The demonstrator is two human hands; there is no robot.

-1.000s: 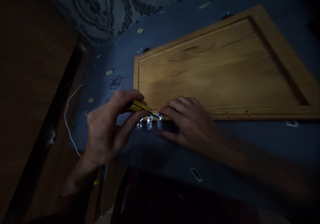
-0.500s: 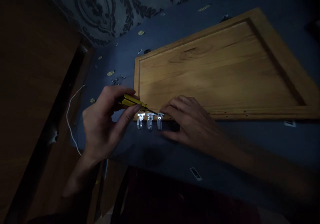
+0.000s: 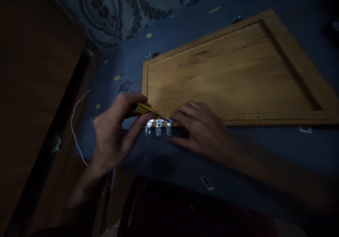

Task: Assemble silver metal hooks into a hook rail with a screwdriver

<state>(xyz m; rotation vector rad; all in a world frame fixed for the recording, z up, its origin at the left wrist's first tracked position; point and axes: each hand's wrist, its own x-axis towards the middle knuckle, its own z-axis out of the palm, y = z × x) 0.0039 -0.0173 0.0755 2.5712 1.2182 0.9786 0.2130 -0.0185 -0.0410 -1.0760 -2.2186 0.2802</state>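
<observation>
Hands meet at a small metal hook bracket (image 3: pixel 158 127) on the near edge of a wooden panel (image 3: pixel 225 71).
Left hand (image 3: pixel 116 131) pinches a yellow-handled screwdriver (image 3: pixel 144 109) between thumb and fingers, tip at the bracket's right end. Right hand (image 3: pixel 201 129) lies loosely spread on the blue counter (image 3: pixel 169 166), fingertips touching that same end. Loose screws (image 3: pixel 124 85) lie beyond the left hand.

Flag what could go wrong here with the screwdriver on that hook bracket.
1. The screwdriver in the left hand points toward the right hand, whose fingertips sit beside the hook bracket; a slip could jab them.
2. A slip could also gouge the wooden panel.
3. Light is dim and loose screws lie scattered; one could easily go missing.
</observation>
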